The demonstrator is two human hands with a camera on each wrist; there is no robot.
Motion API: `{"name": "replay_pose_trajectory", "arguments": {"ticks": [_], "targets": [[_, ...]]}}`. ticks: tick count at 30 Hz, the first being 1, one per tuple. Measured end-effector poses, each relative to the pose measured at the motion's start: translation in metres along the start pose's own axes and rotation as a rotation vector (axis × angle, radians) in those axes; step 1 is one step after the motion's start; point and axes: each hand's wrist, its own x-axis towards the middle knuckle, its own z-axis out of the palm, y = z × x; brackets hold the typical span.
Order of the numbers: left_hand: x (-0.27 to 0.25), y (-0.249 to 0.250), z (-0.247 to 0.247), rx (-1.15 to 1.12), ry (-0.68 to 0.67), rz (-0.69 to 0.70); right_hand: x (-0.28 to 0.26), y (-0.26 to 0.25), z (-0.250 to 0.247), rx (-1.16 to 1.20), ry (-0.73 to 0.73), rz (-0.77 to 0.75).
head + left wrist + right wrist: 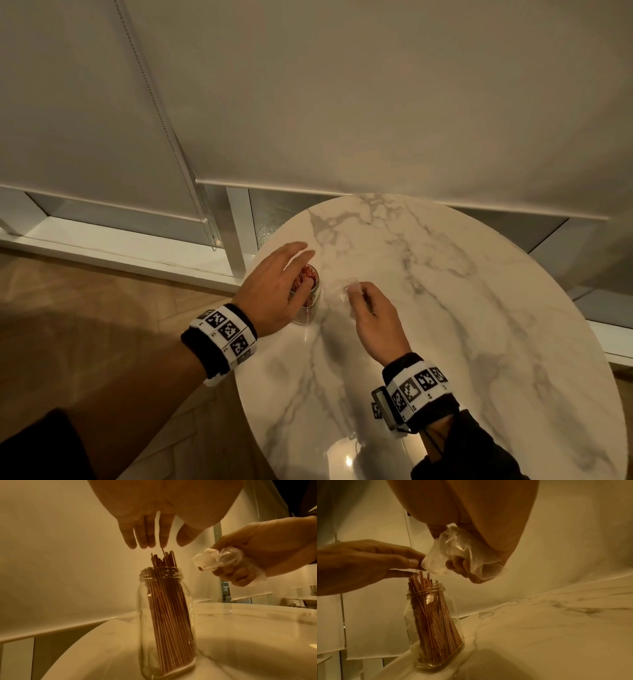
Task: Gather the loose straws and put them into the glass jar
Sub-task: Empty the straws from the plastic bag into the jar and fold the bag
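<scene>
All the straws [169, 601] we can see stand bundled in the glass jar [165, 626], upright near the table's [445, 308] left edge, so we judge the gathering nearly done. Our left hand [274, 287] hovers over their tips, fingers [145, 536] straight and released, probably to settle them. Our right hand [375, 318], just beside the jar, is clenched round a crumpled clear plastic wrapper [453, 550], keeping it clear.

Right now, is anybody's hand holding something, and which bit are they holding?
The right hand grips a crumpled clear plastic wrapper around its scrunched middle. The left hand holds nothing, fingers straight above the straws.
</scene>
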Motion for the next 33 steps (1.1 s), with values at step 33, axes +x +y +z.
{"name": "replay_pose_trajectory", "arguments": {"ticks": [33], "targets": [[-0.018,0.024,0.021,0.31,-0.327,-0.151,-0.031,0.014,-0.051,0.02,-0.017,-0.051]]}}
